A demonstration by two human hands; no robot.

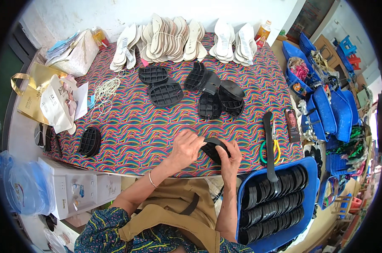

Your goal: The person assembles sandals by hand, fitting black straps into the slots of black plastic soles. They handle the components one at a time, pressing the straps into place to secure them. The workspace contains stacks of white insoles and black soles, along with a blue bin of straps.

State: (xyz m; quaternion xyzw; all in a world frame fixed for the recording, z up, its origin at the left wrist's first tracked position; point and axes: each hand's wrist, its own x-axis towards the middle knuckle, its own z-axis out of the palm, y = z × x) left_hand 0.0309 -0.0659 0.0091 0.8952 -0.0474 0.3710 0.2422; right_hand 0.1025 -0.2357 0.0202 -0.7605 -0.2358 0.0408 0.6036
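In front of me, over the table's near edge, my right hand (230, 161) grips a black shoe sole piece (213, 150), thumb on its ribbed face. My left hand (186, 148) is closed in a pinch at the piece's left edge; what lies between its fingertips is too small to make out. Farther back lie black sole pieces with gridded hollow undersides: a pair (165, 93) left of centre and a loose cluster (209, 105) right of it. Another black sole piece (89, 142) stands alone at the left.
Bundled pale insoles (168, 40) line the wall, beside white elastic loops (104, 95). To the right lie a long black strip (267, 139), scissors (276, 147) and a phone (291, 125). A blue crate (313, 177) of black sole pieces stands at lower right. Bags (35, 90) sit at left.
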